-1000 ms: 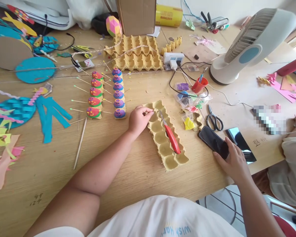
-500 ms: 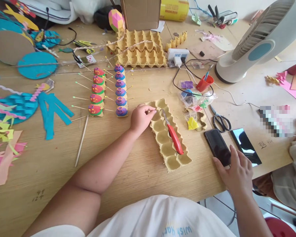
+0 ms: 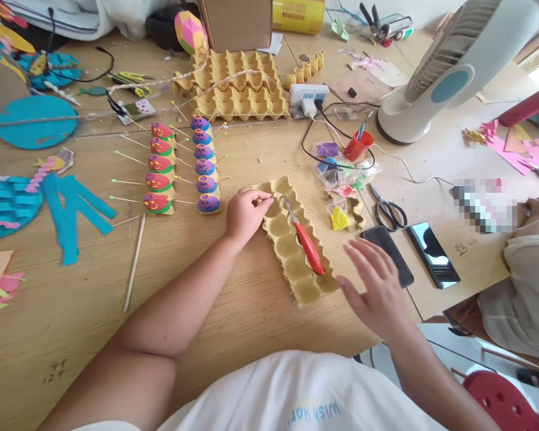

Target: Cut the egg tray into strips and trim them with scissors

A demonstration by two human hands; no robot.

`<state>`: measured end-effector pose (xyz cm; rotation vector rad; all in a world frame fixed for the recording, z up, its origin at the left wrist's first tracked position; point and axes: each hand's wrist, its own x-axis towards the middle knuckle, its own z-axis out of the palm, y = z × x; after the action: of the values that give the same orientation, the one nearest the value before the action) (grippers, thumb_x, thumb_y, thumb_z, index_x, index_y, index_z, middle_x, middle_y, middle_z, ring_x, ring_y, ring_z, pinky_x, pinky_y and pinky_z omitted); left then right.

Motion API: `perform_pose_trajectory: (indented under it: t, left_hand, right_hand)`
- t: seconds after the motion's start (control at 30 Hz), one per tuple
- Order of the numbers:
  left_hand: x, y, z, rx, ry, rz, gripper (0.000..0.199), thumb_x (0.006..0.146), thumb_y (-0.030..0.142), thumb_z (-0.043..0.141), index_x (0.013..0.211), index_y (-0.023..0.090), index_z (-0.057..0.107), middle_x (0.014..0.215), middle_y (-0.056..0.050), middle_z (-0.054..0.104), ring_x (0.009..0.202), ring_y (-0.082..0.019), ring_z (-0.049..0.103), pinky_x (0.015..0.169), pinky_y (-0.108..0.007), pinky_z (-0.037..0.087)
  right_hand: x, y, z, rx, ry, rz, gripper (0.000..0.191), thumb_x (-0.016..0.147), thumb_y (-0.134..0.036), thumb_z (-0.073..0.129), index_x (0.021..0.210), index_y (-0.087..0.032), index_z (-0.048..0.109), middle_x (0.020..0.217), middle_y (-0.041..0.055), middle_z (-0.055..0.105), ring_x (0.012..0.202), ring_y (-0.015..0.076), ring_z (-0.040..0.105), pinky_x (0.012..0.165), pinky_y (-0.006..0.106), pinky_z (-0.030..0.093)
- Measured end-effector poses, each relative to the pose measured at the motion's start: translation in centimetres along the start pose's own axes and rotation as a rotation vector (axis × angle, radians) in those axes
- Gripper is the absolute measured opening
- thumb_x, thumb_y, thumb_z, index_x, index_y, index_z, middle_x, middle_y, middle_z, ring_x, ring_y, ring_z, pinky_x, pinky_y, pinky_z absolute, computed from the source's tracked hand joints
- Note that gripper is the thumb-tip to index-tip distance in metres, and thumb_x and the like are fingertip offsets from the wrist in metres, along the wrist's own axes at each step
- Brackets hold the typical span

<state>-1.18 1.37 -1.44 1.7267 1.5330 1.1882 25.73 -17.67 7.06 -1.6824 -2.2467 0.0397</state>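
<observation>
Paper crafts and tools crowd a wooden counter [image 3: 224,320], where an egg carton [image 3: 307,292] lies at a slant before you, between your two hands. Resting in its cups is a red-handled knife [image 3: 309,248], blade toward the far end. Your left hand [image 3: 245,216] is at the carton's far left corner, its fingers pinched together; whether anything sits between them cannot be made out. Your right hand [image 3: 377,290] is off the carton's near right side, fingers apart, close to a black phone [image 3: 396,258]. A second phone [image 3: 433,254] lies just to the right, with scissors [image 3: 390,212] beyond the pair. Near the carton's right edge is a bag [image 3: 340,218] with something yellow inside; farther back stands a red cup [image 3: 358,146]. To your left, red figures [image 3: 156,182] and purple figures [image 3: 205,168] line up in two rows, pins jutting out, a thin stick [image 3: 135,263] lying nearer you. Egg trays [image 3: 238,106] sit behind the rows, and a white fan [image 3: 444,87] stands at back right. At far right, a co-worker's sleeve [image 3: 532,257] shows beside the counter.
</observation>
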Motion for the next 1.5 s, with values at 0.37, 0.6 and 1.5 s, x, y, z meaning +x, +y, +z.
perform_pose_trajectory:
  t: [0.37, 0.6, 1.5]
  left_hand:
    - [-0.1, -0.2, 0.0, -0.018, -0.002, 0.004, 0.008, 0.085, 0.027, 0.078, 0.087, 0.022, 0.084, 0.088, -0.003, 0.079, 0.077, -0.017, 0.066, 0.077, -0.03, 0.052]
    - [-0.1, -0.1, 0.0, 0.004, -0.001, -0.009, 0.008, 0.084, 0.027, 0.078, 0.088, 0.023, 0.084, 0.088, -0.002, 0.079, 0.074, -0.016, 0.064, 0.076, -0.03, 0.052]
    - [-0.1, -0.1, -0.1, -0.029, -0.007, 0.016, 0.006, 0.083, 0.023, 0.079, 0.086, 0.022, 0.084, 0.086, -0.002, 0.077, 0.073, -0.015, 0.062, 0.074, -0.03, 0.05]
  right_hand:
    - [7.6, -6.9, 2.1, -0.103, -0.367, 0.006, 0.054, 0.105, -0.019, 0.048, 0.159, -0.017, 0.052, 0.161, 0.0159, 0.055, 0.137, 0.0329, 0.056, 0.109, 0.048, 0.049]
    - [8.5, -6.9, 2.5, -0.106, -0.397, 0.125, 0.053, 0.111, -0.033, 0.044, 0.163, -0.023, 0.048, 0.151, 0.0139, 0.061, 0.122, 0.0286, 0.066, 0.102, 0.042, 0.048]
    - [14.1, -7.3, 1.3, -0.21, -0.571, 0.128, 0.062, 0.11, -0.023, 0.038, 0.171, -0.015, 0.034, 0.145, 0.0187, 0.063, 0.114, 0.029, 0.07, 0.086, 0.036, 0.054]
